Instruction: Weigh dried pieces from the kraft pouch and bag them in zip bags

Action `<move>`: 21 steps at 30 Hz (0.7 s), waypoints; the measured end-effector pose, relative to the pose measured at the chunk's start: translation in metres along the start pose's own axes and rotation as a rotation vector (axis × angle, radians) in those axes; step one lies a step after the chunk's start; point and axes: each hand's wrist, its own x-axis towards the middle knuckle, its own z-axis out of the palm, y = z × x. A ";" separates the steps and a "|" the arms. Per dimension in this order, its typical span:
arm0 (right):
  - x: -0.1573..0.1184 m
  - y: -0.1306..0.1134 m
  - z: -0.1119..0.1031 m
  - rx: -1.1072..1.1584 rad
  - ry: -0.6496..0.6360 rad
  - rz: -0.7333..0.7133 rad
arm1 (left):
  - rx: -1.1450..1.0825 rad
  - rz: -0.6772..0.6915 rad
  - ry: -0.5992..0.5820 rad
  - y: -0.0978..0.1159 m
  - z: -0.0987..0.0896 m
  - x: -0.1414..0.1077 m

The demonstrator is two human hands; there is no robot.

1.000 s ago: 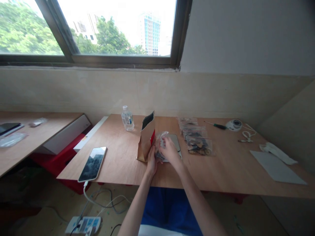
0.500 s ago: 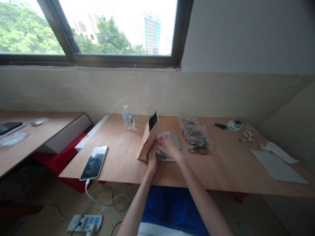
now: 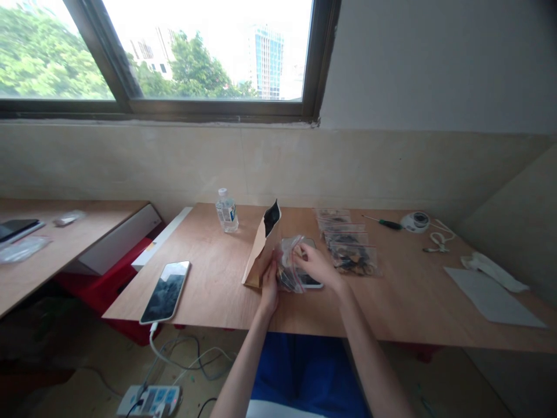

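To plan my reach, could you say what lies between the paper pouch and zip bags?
Head view: left hand, right hand, and a clear plastic bag over a flat device.

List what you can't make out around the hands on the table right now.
All from the head view:
- Contents of the clear zip bag: crumpled plastic, the left hand and the right hand hide them.
- Flat grey slab: the bag and right hand cover most of it, so its kind is unclear.
- Kraft paper pouch: its walls hide the inside.
- Row of zip bags: contents too small to identify.
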 end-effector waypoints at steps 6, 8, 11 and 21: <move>-0.011 0.008 -0.012 0.478 -0.015 0.112 | -0.085 -0.083 -0.061 0.008 0.004 -0.003; -0.013 0.000 -0.019 0.586 -0.016 0.088 | -0.103 -0.114 -0.050 0.009 0.003 -0.003; -0.003 -0.023 -0.030 0.634 0.069 -0.050 | -0.118 -0.155 -0.057 0.009 0.002 -0.003; 0.077 -0.074 -0.015 0.015 0.139 -0.374 | -0.118 -0.216 -0.038 0.012 0.003 -0.005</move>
